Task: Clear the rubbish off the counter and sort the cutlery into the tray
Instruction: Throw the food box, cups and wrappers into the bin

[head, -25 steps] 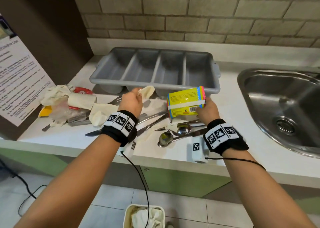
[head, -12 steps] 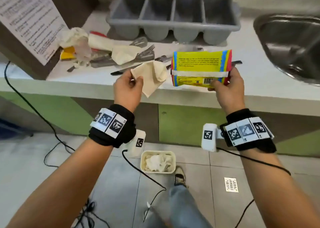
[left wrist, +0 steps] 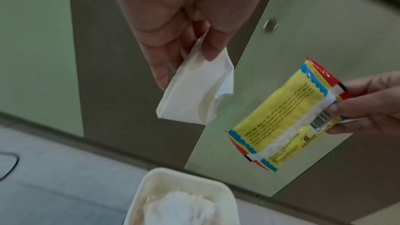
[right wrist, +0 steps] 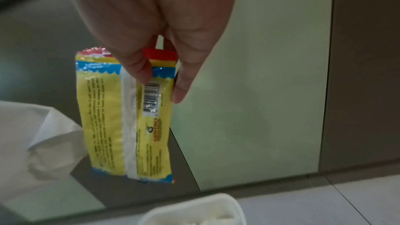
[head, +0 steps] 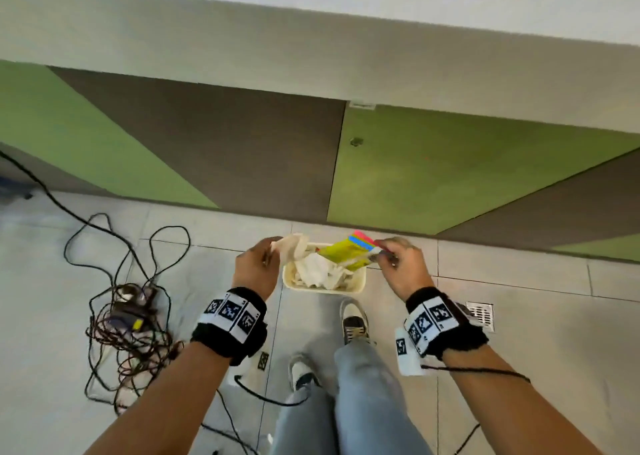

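Note:
Both hands hang low over a cream waste bin on the floor, which holds crumpled paper. My left hand pinches a white paper napkin between thumb and fingers above the bin's left rim. A yellow wrapper with red and blue ends dangles from my right hand, pinched at its top end above the bin's right side. The cutlery tray is out of view.
The counter edge runs across the top, with dark handles just showing. Green and brown cabinet doors stand behind the bin. A tangle of cables lies on the tiles at left, a floor drain at right. My shoes stand near the bin.
Both hands have dropped from counter height to just above the floor bin, still holding the napkin and the wrapper. The view has tilted down, so the counter top has left the frame.

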`<state>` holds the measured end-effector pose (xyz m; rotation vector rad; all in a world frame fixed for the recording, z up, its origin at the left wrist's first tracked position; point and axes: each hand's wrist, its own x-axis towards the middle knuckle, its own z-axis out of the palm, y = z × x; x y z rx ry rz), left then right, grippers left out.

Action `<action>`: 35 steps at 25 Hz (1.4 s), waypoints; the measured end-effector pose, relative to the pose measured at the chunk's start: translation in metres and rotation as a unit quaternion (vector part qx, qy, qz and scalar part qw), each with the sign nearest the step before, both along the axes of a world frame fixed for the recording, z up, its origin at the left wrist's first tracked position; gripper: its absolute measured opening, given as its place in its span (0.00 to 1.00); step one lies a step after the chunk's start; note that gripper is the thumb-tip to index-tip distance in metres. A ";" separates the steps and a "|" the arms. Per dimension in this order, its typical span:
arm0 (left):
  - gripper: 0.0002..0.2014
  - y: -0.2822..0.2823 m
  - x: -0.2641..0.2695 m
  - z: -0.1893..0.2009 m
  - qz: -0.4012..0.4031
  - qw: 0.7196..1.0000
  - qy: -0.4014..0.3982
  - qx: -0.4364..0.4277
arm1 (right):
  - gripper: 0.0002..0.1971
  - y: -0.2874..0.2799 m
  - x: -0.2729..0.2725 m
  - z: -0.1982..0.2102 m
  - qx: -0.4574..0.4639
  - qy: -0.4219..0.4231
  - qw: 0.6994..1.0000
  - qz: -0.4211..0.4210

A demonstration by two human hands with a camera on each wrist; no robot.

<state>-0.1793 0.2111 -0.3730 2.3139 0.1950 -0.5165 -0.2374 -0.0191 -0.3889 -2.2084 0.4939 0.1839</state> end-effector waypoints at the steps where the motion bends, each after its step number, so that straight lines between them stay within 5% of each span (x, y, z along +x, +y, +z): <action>1: 0.15 -0.005 0.004 -0.032 0.004 1.000 0.031 0.006 | 0.14 0.001 0.004 -0.034 -0.005 0.026 1.000 0.015; 9: 0.18 -0.044 0.029 -0.225 -0.051 0.989 0.120 0.072 | 0.21 0.013 0.032 -0.229 -0.082 0.158 0.966 0.188; 13: 0.19 -0.055 0.028 -0.280 -0.092 0.979 0.149 0.105 | 0.18 0.025 0.029 -0.274 -0.236 0.126 0.926 0.265; 16: 0.22 -0.059 0.021 -0.313 -0.142 0.967 0.182 0.112 | 0.21 0.035 0.025 -0.305 -0.192 0.276 0.872 0.355; 19: 0.32 -0.056 0.013 -0.318 -0.198 0.937 0.253 0.137 | 0.26 0.035 0.026 -0.314 -0.165 0.350 0.860 0.332; 23: 0.28 -0.045 0.016 -0.262 -0.153 0.961 0.199 0.115 | 0.43 0.034 0.025 -0.270 -0.171 0.370 0.864 0.295; 27: 0.19 -0.038 0.022 -0.166 -0.107 0.980 0.163 0.043 | 0.37 0.027 0.029 -0.177 -0.149 0.307 0.915 0.215; 35: 0.12 -0.017 0.036 0.118 -0.145 0.982 0.000 -0.123 | 0.23 -0.009 0.019 0.120 -0.151 0.143 0.966 0.155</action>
